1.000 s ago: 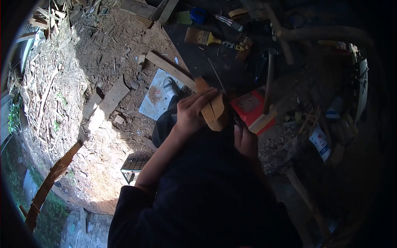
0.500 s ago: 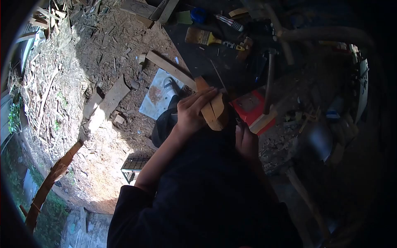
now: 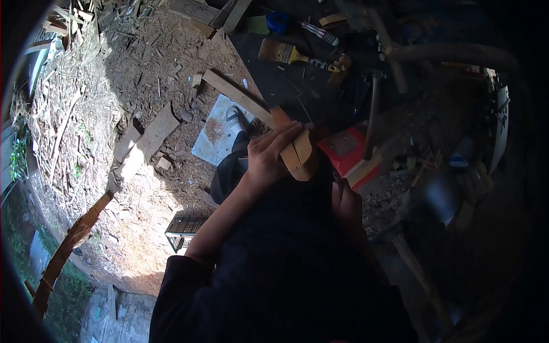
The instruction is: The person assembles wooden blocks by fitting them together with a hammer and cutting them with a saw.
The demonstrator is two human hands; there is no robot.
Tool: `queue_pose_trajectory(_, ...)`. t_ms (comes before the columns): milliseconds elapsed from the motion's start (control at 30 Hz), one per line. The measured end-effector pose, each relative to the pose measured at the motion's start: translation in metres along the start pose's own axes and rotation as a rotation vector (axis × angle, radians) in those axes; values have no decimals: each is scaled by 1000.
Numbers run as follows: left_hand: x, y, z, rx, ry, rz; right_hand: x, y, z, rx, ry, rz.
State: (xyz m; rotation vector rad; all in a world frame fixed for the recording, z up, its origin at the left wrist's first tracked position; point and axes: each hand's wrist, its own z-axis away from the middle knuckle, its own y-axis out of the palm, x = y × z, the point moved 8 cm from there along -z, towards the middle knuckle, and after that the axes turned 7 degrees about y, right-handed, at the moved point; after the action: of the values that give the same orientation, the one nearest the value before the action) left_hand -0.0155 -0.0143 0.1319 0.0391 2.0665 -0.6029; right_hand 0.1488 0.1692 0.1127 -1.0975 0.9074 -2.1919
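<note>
My left hand (image 3: pixel 267 159) is closed over a carved block of wood (image 3: pixel 298 155), its fingers laid across the top. The block is light brown, with a dark slit across its face, and rests close to my lap. Lower and to the right, my right hand (image 3: pixel 346 200) is curled shut in shadow, round what seems to be the handle of a thin-bladed tool. A thin, straight blade (image 3: pixel 304 107) shows beyond the far side of the block, roughly in line with that hand. The handle and the blade's middle are hidden.
A red box (image 3: pixel 346 150) and a hammer (image 3: pixel 373 108) lie right of the block. On the dark surface beyond are a paintbrush (image 3: pixel 280 51) and a blue tape measure (image 3: pixel 278 22). A plank (image 3: pixel 237 94) and wood chips cover ground at left, near a black crate (image 3: pixel 186 226).
My right hand has moved slightly back and to the right, away from the block. The blade's far end has drawn closer to the block. My left hand stays nearly still on it.
</note>
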Motion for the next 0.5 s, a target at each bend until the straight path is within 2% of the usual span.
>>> queue_pose_trajectory(67, -3, 5, 0, 17, 16, 12, 13, 3, -13, 57, 69, 19)
queue_pose_trajectory(167, 3, -2, 0, -12, -41, 42, 13, 1, -11, -7, 36, -3)
queue_pose_trajectory(267, -2, 6, 4, 1, 53, -13, 3, -3, -1, -85, -38, -12)
queue_pose_trajectory(367, -1, 0, 0, -13, -12, -5, 25, 0, -22, 41, 8, -38)
queue_pose_trajectory(467, 9, -4, 5, -53, -67, -8, -6, -5, 10, -100, -127, -8)
queue_pose_trajectory(500, 5, 0, 5, -56, 7, -19, 2, -2, -2, -37, -67, -10)
